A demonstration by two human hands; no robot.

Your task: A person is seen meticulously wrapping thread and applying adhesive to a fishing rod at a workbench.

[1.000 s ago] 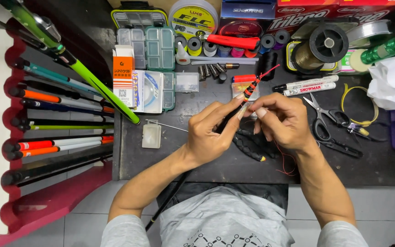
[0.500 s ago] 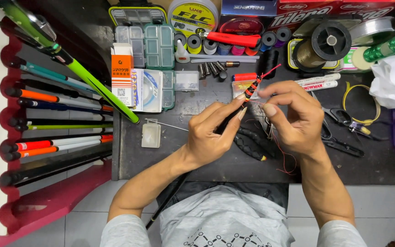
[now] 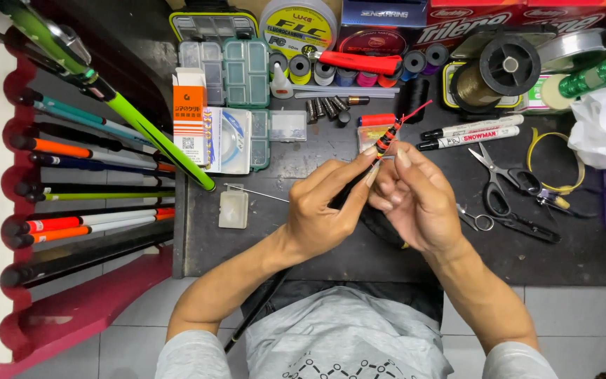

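My left hand [image 3: 327, 203] pinches the thin tip of a black fishing rod [image 3: 386, 139], where orange bands wrap it and a red thread sticks out toward the upper right. The rod's dark shaft runs down past my wrist to my lap. My right hand [image 3: 419, 200] is cupped against the left, its thumb and fingers touching the same rod tip just below the orange bands. Both hands hover over the dark work table [image 3: 331, 253].
Scissors [image 3: 506, 189] and two markers [image 3: 468, 133] lie right of my hands. A small clear box [image 3: 233, 209] sits to the left, tackle boxes [image 3: 236, 70], thread spools [image 3: 359, 70] and a line reel [image 3: 503, 67] at the back. A red rack with several rods [image 3: 78, 203] stands left.
My right hand has shifted left and closed in against the left hand at the rod tip. The rod tip has stayed at about the same spot.
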